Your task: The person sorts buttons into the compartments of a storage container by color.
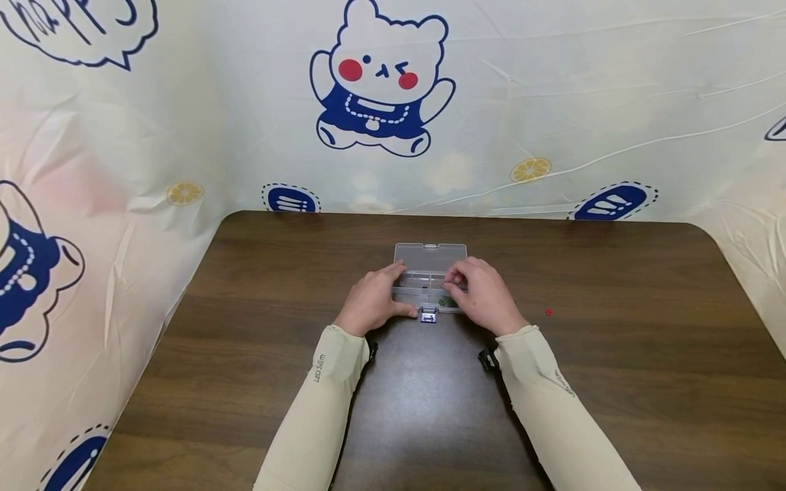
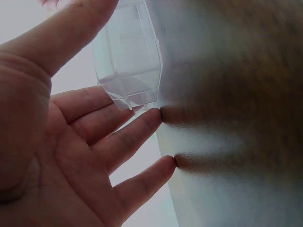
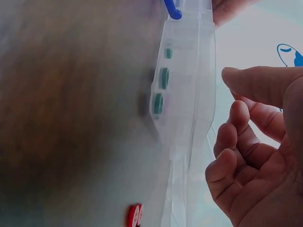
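A clear plastic compartment box (image 1: 405, 299) lies on the table with its lid (image 1: 430, 256) raised at the back. Several small green buttons (image 3: 163, 78) show through its front wall. My left hand (image 1: 373, 300) grips the box's left end, thumb at the front corner and index finger toward the lid; in the left wrist view two fingertips touch the tabletop. My right hand (image 1: 485, 296) is over the box's right side, fingers curled and thumb close to the index finger. Whatever may be between those fingertips is hidden.
A small red button (image 1: 549, 311) lies on the brown table (image 1: 614, 368), to the right of the right hand. A blue latch (image 1: 428, 315) is at the box's front edge. Behind the table hangs a pale printed cloth (image 1: 583, 82).
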The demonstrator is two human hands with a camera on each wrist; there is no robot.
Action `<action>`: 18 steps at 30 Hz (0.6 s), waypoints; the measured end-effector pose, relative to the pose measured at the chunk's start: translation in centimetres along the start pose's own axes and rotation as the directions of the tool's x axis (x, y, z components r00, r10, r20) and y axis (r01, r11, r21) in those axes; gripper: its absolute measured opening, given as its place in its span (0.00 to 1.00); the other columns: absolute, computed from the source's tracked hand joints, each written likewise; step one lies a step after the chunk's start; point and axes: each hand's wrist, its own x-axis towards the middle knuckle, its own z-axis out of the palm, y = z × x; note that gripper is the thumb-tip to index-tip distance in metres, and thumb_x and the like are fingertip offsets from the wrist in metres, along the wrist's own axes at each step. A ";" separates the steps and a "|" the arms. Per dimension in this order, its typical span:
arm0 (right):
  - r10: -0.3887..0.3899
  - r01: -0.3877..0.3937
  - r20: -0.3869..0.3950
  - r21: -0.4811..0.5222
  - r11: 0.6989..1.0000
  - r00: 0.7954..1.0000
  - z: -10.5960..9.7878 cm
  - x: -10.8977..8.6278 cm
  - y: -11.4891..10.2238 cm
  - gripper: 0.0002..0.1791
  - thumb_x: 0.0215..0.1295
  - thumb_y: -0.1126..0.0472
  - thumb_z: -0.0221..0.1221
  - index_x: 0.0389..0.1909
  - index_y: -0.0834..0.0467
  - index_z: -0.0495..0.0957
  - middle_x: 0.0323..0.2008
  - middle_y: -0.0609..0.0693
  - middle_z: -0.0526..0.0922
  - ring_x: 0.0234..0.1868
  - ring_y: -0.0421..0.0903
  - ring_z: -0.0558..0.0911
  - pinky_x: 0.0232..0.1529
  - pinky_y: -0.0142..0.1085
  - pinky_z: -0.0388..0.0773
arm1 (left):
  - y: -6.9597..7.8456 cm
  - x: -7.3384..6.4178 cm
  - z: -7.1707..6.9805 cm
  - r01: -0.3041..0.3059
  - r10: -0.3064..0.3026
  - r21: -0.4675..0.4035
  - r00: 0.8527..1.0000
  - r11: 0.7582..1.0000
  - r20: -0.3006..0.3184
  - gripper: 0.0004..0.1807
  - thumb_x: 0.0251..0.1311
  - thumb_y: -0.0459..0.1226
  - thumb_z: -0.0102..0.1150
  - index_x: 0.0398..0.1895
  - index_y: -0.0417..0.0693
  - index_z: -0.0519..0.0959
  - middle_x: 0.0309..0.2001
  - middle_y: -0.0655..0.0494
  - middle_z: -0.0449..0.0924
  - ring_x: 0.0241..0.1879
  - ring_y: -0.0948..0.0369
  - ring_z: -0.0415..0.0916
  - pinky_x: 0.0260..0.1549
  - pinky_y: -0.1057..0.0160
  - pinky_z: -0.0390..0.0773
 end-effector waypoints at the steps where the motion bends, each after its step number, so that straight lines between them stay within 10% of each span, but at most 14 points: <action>1: 0.005 -0.005 0.000 -0.002 1.000 1.000 -0.1 -0.1 0.1 0.03 0.64 0.63 0.67 0.32 0.56 0.83 0.32 0.48 0.78 0.37 0.48 0.75 0.41 0.42 0.73 | 0.0 0.0 0.0 -0.001 0.001 -0.001 1.000 1.000 -0.001 0.51 0.44 0.52 0.80 0.71 0.42 0.70 0.73 0.50 0.65 0.68 0.50 0.68 0.63 0.49 0.72; 18: 0.052 -0.052 0.000 -0.034 0.998 0.999 -1.4 -1.4 1.4 0.03 0.65 0.63 0.66 0.34 0.58 0.82 0.32 0.50 0.78 0.38 0.50 0.75 0.41 0.42 0.71 | 0.1 -0.1 -0.1 0.021 -0.021 -0.009 1.000 1.000 0.013 0.50 0.45 0.50 0.80 0.72 0.42 0.69 0.74 0.50 0.64 0.69 0.50 0.68 0.64 0.49 0.70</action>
